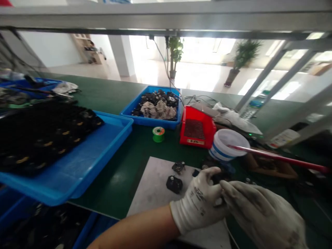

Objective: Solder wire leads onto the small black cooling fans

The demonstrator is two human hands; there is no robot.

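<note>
The left hand (pixel 198 202) and the right hand (pixel 267 211), both in pale gloves, are so close that anything tiny between them could slip and drop. The left hand could also bump the near black part (pixel 174 184), because it sits just beside that glove on the pale sheet (pixel 151 180). Over on the other side, the right hand could knock the red rod (pixel 280 157) and shake the white tub (pixel 231 140).

I see the left fingers bent, and the right fingers held together and a little curled. Their tips meet, but I can't tell if they pinch anything.

The near black part is left of both hands. The far black part (pixel 178 167) is a little behind it. These 2 parts are well apart from the right hand.
</note>
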